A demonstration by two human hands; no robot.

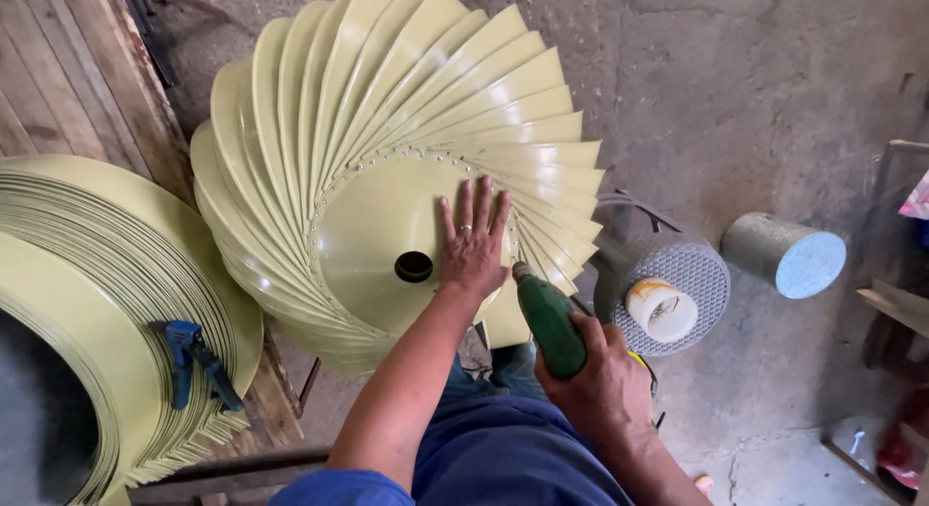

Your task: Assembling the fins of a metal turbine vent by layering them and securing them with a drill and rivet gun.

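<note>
Pressing flat, left hand [473, 243] lies fingers spread on the centre disc of the pale-green vaned turbine ventilator [387, 167], just right of its black centre hole [414, 266]; ventilator sits over the person's lap above the concrete floor [774, 100]. Right hand [602, 375] grip closed around a green-handled tool [548, 317], tip at the disc's rim. Blue clamp [196, 361] lies on stacked green sheets [87, 274], left.

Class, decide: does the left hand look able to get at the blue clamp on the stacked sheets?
Probably yes: the left hand lies flat on the vaned drum, holding nothing, and nothing stands between it and the blue clamp.
</note>
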